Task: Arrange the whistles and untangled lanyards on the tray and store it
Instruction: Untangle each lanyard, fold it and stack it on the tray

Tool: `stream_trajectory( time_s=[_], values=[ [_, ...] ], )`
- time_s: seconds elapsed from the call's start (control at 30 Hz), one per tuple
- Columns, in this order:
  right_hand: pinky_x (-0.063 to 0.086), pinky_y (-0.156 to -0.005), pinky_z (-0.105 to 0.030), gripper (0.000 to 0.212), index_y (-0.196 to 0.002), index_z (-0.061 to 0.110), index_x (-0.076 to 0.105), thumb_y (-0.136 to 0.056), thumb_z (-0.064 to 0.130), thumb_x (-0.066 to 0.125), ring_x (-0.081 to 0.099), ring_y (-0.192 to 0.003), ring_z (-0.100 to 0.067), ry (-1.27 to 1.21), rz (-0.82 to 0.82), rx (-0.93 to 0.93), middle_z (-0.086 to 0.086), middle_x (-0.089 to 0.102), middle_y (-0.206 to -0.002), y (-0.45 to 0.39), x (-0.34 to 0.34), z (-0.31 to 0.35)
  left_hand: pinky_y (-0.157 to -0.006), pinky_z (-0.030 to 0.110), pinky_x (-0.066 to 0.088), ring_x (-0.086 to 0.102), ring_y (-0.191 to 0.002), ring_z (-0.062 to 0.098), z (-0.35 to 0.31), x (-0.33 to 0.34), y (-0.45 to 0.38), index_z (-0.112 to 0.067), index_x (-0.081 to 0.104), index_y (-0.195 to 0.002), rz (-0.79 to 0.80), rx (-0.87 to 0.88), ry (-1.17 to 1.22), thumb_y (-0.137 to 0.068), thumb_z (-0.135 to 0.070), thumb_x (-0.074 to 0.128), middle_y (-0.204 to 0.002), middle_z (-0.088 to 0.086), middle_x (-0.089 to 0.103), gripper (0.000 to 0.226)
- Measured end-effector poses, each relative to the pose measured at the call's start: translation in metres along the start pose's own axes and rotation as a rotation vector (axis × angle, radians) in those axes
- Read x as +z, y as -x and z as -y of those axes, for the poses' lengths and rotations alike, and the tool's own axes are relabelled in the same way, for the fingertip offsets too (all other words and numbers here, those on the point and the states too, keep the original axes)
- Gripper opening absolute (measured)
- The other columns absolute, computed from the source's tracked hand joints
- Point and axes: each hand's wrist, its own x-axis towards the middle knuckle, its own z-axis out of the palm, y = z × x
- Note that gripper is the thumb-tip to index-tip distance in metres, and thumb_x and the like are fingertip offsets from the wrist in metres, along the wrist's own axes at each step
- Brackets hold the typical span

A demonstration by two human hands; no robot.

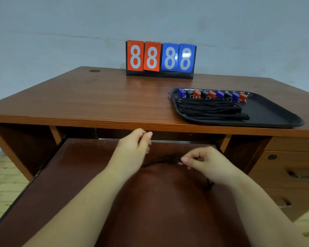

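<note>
I can barely make out the black lanyard (pixel 161 160) pinched between my left hand (pixel 132 148) and right hand (pixel 202 164) over the pull-out shelf (pixel 78 175). Whistles (pixel 212 94) line the tray (pixel 275 113) on the table (pixel 78 97), by the scoreboard (pixel 161 58).

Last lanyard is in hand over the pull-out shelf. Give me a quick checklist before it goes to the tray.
1. Left hand pinches the lanyard: ok.
2. Right hand pinches it too: ok.
3. Lanyard untangled: cannot tell, blurred and partly hidden.
4. Tray has bare space at its right: ok.
5. Whistles in a row along the far edge: ok.
6. Laid lanyards bundled straight: ok.
</note>
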Motion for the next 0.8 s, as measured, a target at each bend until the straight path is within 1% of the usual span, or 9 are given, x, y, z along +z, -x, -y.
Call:
stream_trajectory(
  time_s=[0.13, 0.23, 0.33, 0.5, 0.6, 0.63, 0.67, 0.73, 0.8],
  values=[
    [0.039, -0.075, -0.008, 0.016, -0.076, 0.03, 0.071, -0.088, 0.027, 0.062, 0.061, -0.076, 0.008, 0.001, 0.0, -0.125, 0.017, 0.069, -0.071, -0.001, 0.018, 0.01, -0.076, 0.03, 0.047, 0.059, -0.083, 0.01, -0.012, 0.02, 0.012, -0.02, 0.057, -0.084, 0.049, 0.06, -0.088, -0.097, -0.037, 0.04, -0.085, -0.005, 0.066, 0.027],
    [0.042, -0.072, -0.008, 0.016, -0.078, 0.023, 0.072, -0.089, 0.027, 0.061, 0.062, -0.077, 0.003, 0.016, -0.033, -0.181, 0.009, 0.07, -0.074, 0.0, 0.025, 0.014, -0.069, 0.032, 0.045, 0.058, -0.075, 0.013, -0.014, 0.025, 0.015, -0.019, 0.051, -0.085, 0.133, 0.038, -0.104, -0.098, -0.037, 0.036, -0.077, -0.004, 0.062, 0.026],
    [0.047, -0.072, -0.014, 0.02, -0.07, 0.03, 0.068, -0.088, 0.028, 0.061, 0.063, -0.077, -0.002, 0.002, -0.066, -0.213, 0.004, 0.071, -0.077, 0.001, 0.026, 0.016, -0.066, 0.035, 0.044, 0.057, -0.068, 0.017, -0.014, 0.027, 0.016, -0.019, 0.048, -0.083, 0.173, 0.022, -0.084, -0.098, -0.036, 0.035, -0.069, -0.002, 0.058, 0.027],
    [0.047, -0.073, -0.015, 0.028, -0.062, 0.038, 0.066, -0.088, 0.034, 0.06, 0.063, -0.076, -0.004, 0.007, -0.033, -0.186, 0.002, 0.072, -0.079, 0.002, 0.022, 0.018, -0.058, 0.029, 0.037, 0.053, -0.066, 0.016, -0.012, 0.022, 0.01, -0.014, 0.051, -0.081, 0.059, 0.021, -0.101, -0.098, -0.034, 0.037, -0.068, 0.001, 0.056, 0.03],
    [0.046, -0.082, -0.019, 0.039, -0.054, 0.047, 0.064, -0.09, 0.035, 0.057, 0.064, -0.083, -0.002, 0.008, 0.009, -0.119, 0.002, 0.074, -0.088, 0.002, 0.014, 0.014, -0.054, 0.027, 0.034, 0.048, -0.061, 0.015, -0.003, 0.012, 0.001, -0.012, 0.051, -0.079, -0.014, -0.045, -0.125, -0.099, -0.033, 0.036, -0.063, 0.0, 0.051, 0.032],
    [0.045, -0.08, -0.018, 0.039, -0.054, 0.048, 0.064, -0.09, 0.035, 0.057, 0.063, -0.081, 0.001, 0.011, 0.012, -0.094, 0.003, 0.074, -0.087, 0.001, 0.01, 0.011, -0.053, 0.026, 0.033, 0.048, -0.061, 0.014, 0.002, 0.007, -0.003, -0.011, 0.051, -0.078, -0.037, -0.068, -0.137, -0.099, -0.032, 0.036, -0.063, 0.0, 0.05, 0.033],
    [0.043, -0.075, -0.016, 0.037, -0.056, 0.045, 0.066, -0.09, 0.034, 0.058, 0.062, -0.074, 0.005, 0.012, 0.005, -0.069, 0.006, 0.074, -0.083, 0.001, 0.007, 0.009, -0.052, 0.026, 0.031, 0.047, -0.061, 0.014, 0.007, 0.001, -0.007, -0.01, 0.051, -0.078, -0.065, -0.085, -0.153, -0.099, -0.031, 0.036, -0.063, 0.0, 0.05, 0.033],
    [0.035, -0.059, -0.009, 0.027, -0.068, 0.028, 0.072, -0.091, 0.031, 0.058, 0.055, -0.056, 0.012, -0.004, -0.018, -0.022, 0.018, 0.069, -0.064, -0.001, 0.001, 0.003, -0.052, 0.026, 0.029, 0.046, -0.061, 0.014, 0.015, -0.008, -0.013, -0.009, 0.049, -0.077, -0.118, -0.112, -0.181, -0.099, -0.029, 0.036, -0.063, 0.001, 0.048, 0.033],
    [0.034, -0.048, -0.008, 0.029, -0.068, 0.015, 0.069, -0.091, 0.03, 0.058, 0.05, -0.045, 0.012, -0.036, -0.048, 0.01, 0.02, 0.068, -0.062, -0.002, -0.003, -0.002, -0.051, 0.024, 0.029, 0.044, -0.06, 0.013, 0.021, -0.014, -0.017, -0.008, 0.049, -0.077, -0.141, -0.15, -0.193, -0.1, -0.028, 0.035, -0.062, 0.002, 0.046, 0.033]
  ],
)
